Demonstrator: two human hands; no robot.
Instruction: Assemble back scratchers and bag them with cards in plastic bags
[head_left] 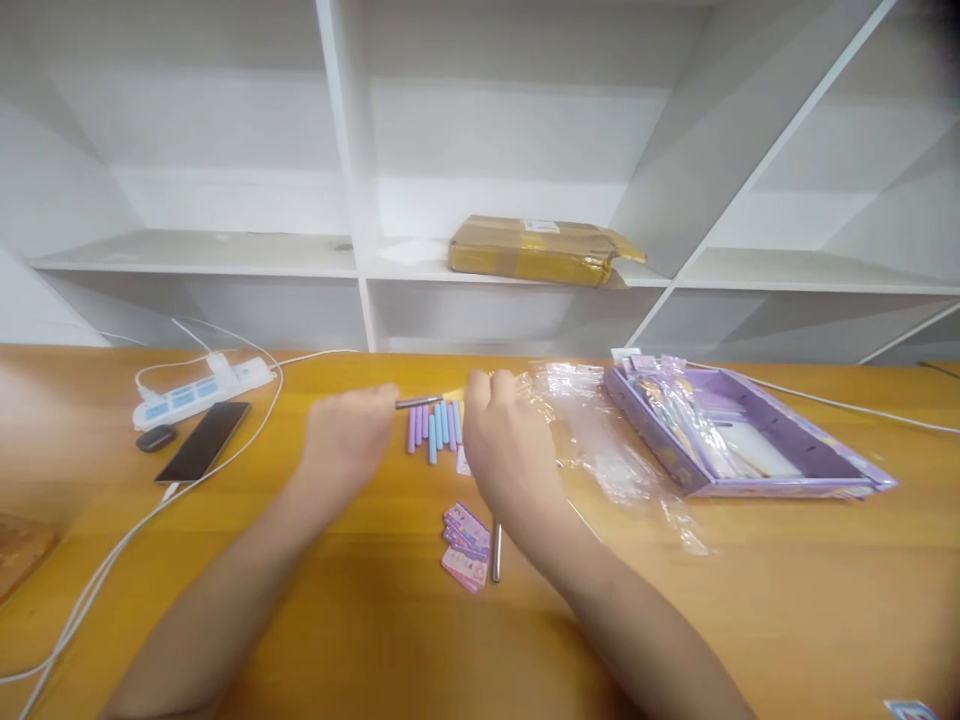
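Toward the worktop's (360,610) back edge, the left hand (351,432) pinches a slim silver rod (420,403), its long axis roughly parallel to that edge, pointing to the right hand (510,435), whose grip I cannot tell.

Rod (420,402): one end hidden in the left hand (349,430)
Right hand (511,435): blurred, fingertips hidden
Cards (466,550): print too small
Brown board (22,550), toward the table's (337,630) left edge: cut off

Slim metallic rod (418,403) between both hands (349,430), near pastel sticks (440,427)
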